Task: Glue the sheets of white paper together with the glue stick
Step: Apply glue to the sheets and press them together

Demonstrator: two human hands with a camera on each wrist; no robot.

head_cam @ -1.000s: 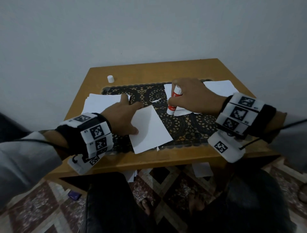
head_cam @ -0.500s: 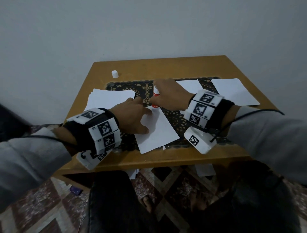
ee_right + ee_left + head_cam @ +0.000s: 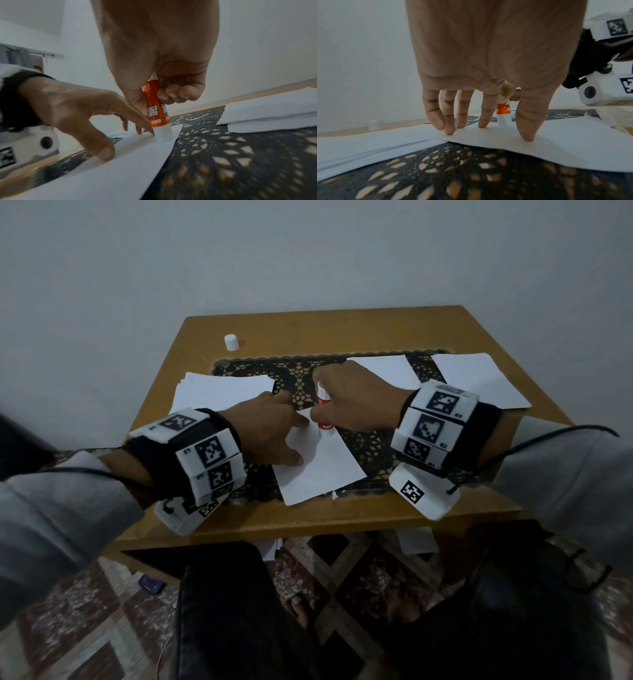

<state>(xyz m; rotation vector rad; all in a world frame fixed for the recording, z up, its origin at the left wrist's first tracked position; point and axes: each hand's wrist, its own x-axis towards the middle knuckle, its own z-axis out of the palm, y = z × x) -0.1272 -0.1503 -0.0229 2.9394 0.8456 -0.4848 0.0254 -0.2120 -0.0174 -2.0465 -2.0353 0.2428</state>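
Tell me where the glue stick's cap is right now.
In the head view, the small white cap stands alone on the bare wooden table, far left, beyond the stack of paper.

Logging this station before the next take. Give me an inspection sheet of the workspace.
Surface: wooden table with a black lace mat.
Job's things: glue stick, tip down on a far corner of the sheet; paper stack left, more sheets right.
Clutter: white cap near the table's far left corner.
Hands: left hand presses the sheet with its fingertips; right hand grips the glue stick.
Cables: black cable from the right wrist unit.
Surroundings: plain wall, patterned floor, papers under the table.
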